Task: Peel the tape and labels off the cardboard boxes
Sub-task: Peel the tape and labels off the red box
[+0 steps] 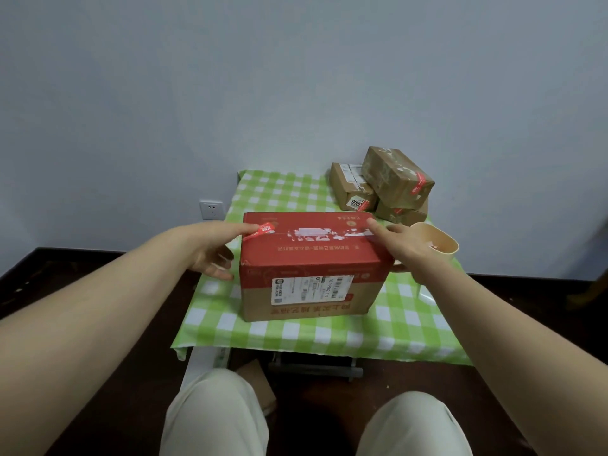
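Seated view looking down at a red-topped cardboard box (312, 258), closed, in the middle of a desk (296, 337) draped in green checked cloth.

At the box's far left top corner: left hand (214, 255), grip apparently pinching the lifted end of a red tape strip (261, 230), thumb not clearly visible, lower fingers loosely curled beside the box's left side.

At the box's far right top corner: right hand (404, 248), grip spread, index fingertip pressed on the lid, other fingers reaching over the box's right edge, seemingly bracing it.

Along the lid's centre seam, between the two hands: a ragged patch of white paper residue (312, 233), probably left by a torn-off label.

On the box's near face: a white shipping label (312, 289), whole and stuck flat.

Just right of the box, partly behind the right hand: a beige paper cup (441, 245) with a few scraps inside.

Beyond the box's far right corner: three smaller brown boxes (394, 179) in a heap, with red tape, white remnants and one printed sticker on them.

Left of the box, on the wall: a wall socket (211, 209).

Judged progress: early on this box. Top label mostly gone but for residue, tape lifted at one end only, near-face label untouched, heap beyond not yet clean. Likely next: pulling the strip along the lid toward the right hand.
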